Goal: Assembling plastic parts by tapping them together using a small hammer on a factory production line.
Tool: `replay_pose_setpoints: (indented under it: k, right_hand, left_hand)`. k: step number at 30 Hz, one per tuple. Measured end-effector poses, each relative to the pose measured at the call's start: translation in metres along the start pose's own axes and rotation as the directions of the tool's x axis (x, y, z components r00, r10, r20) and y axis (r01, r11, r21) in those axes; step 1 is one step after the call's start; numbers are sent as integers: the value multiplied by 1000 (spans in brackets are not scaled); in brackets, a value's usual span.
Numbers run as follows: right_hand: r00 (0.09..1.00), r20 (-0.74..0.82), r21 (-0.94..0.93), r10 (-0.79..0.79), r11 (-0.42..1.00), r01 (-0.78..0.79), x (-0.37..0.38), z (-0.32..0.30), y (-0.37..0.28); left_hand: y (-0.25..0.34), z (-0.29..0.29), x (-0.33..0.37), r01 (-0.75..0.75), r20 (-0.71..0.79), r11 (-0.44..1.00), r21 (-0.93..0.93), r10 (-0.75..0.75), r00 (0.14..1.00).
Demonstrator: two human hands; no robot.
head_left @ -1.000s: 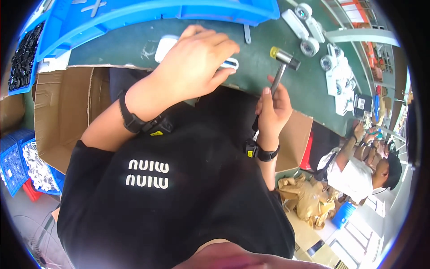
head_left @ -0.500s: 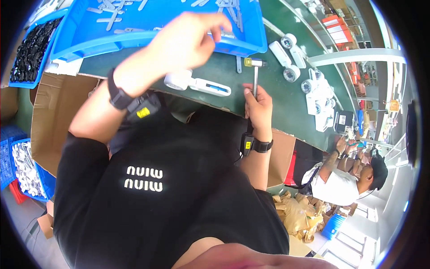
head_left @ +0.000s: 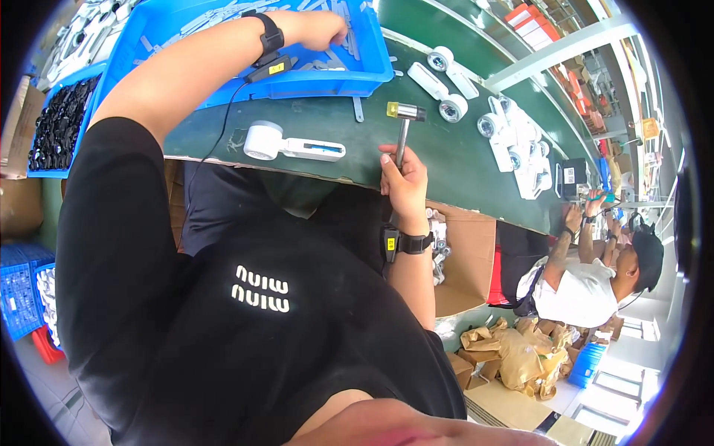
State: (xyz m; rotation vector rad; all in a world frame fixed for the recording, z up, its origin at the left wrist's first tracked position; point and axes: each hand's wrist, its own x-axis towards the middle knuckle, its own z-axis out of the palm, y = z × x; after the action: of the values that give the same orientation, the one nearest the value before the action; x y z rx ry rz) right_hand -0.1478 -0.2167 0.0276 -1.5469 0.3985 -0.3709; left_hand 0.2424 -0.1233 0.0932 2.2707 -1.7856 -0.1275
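My left hand (head_left: 324, 30) reaches into a large blue bin (head_left: 312, 86) of flat grey strips (head_left: 216, 18). Its fingers are curled down at the strips, and what they pinch, if anything, is hidden. In my right hand (head_left: 405, 182) a small mallet (head_left: 402, 140) stands head up, gripped by its metal handle; the head has a yellow end and a dark end. Left of it, near the table's front edge, lies a white device (head_left: 262, 141) with a round head and a long slotted handle. A single grey strip (head_left: 358, 110) lies just outside the bin.
Several white devices with round lenses (head_left: 452, 108) lie on the green table (head_left: 357, 160) to the right. A smaller blue bin (head_left: 67, 123) of black parts stands at far left. Cardboard box (head_left: 468, 260) below the edge; a person in a white shirt (head_left: 580, 290) works farther right.
My left hand has moved away from over the bin's front rim and deeper into the bin. My right hand still holds the mallet upright. The view has shifted.
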Motion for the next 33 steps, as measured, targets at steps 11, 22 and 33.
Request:
replay_pose_setpoints:
  k: [11, 22, 33]
  right_hand:
    - [1000, -25, -34, -8, 999, 8, -1, 3, 3]
    - [1000, 17, 443, -11, 896, 2, -9, 55, -46]
    - [995, -98, 81, -24, 996, 32, 6, 75, -30]
  left_hand:
    - [1, -20, -32, 41, -139, 975, 218, -11, 990]
    - [165, 29, -198, -81, -357, 820, -567, -157, 921]
    - [167, 61, -224, 55, -538, 993, -109, -105, 836]
